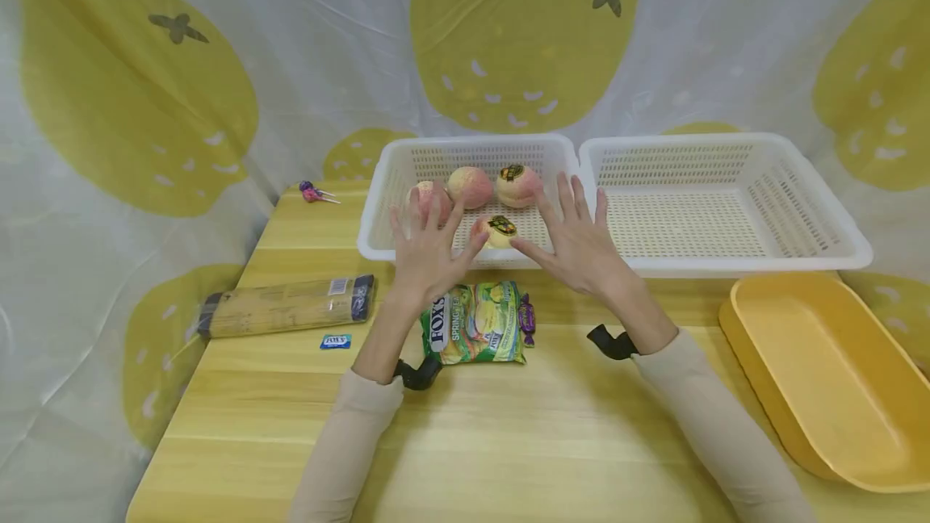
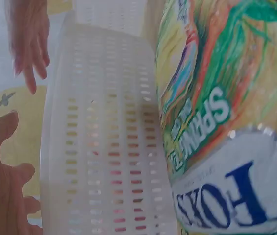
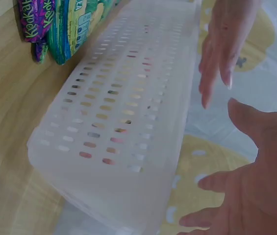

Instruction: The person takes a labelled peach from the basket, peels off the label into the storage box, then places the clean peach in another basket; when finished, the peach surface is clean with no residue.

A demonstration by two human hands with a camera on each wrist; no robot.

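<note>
Left hand (image 1: pixel 430 248), right hand (image 1: pixel 577 236): fingers wide, hovering beside small round pink-yellow fruit (image 1: pixel 498 230) in left white plastic basket (image 1: pixel 378 220).

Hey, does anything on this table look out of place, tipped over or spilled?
Nothing spilled or damaged. The only stray is a lollipop lying alone at the table's far left corner, apart from the candy bag. Both hands hover open over the left basket.

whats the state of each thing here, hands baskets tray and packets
left hand: open, fingers spread above the left basket's front rim
right hand: open, fingers spread
left basket: holds four peaches
right basket: empty
yellow tray: empty
candy bag: lying flat, sealed
spaghetti packet: lying flat
</note>
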